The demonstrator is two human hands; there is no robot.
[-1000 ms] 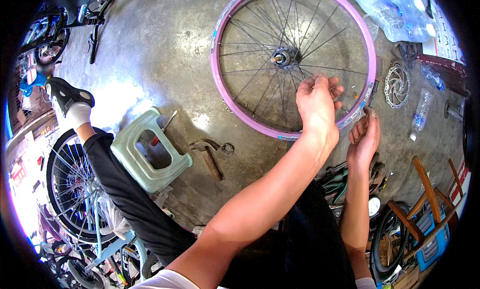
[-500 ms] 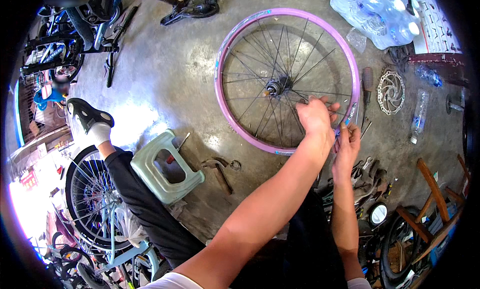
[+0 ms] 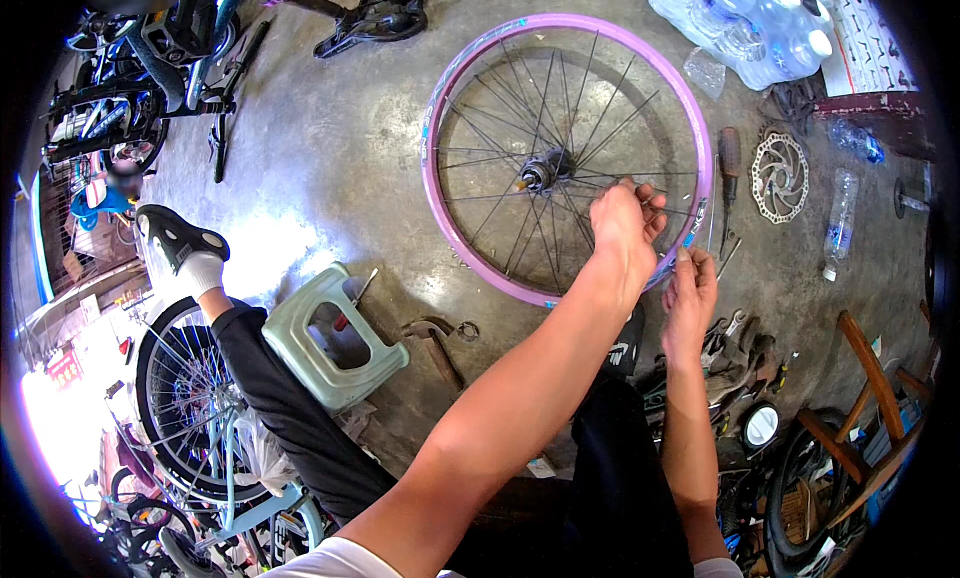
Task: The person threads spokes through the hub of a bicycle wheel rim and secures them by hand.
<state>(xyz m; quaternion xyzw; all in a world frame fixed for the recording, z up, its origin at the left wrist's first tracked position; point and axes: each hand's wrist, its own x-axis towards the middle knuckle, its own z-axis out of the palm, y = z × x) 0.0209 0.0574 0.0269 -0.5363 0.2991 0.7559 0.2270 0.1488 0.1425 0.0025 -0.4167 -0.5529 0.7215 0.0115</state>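
Note:
A spoked bicycle wheel with a purple rim (image 3: 437, 196) and no tyre is held over the concrete floor, its dark hub (image 3: 546, 172) in the middle. My left hand (image 3: 625, 218) reaches across the spokes inside the rim. Its fingers are curled and appear closed on a thin black spoke (image 3: 590, 184). Just outside the rim's near right edge is my right hand (image 3: 690, 303), thumb and fingers pinched together against the rim. Whatever small thing lies in that pinch is hidden.
Right of the wheel lie a screwdriver (image 3: 729, 168), a brake disc (image 3: 780, 178) and a plastic bottle (image 3: 840, 223). A pale green stool (image 3: 385, 363) and a hammer (image 3: 437, 348) are at the left. Wrenches (image 3: 735, 328) pile near my right forearm; bottled water (image 3: 750, 28) stands at the back.
My left hand has shifted slightly away from me and left along the spokes, a little farther from the right hand. My right hand stays at the rim. A dark shoe shows more beneath my left forearm.

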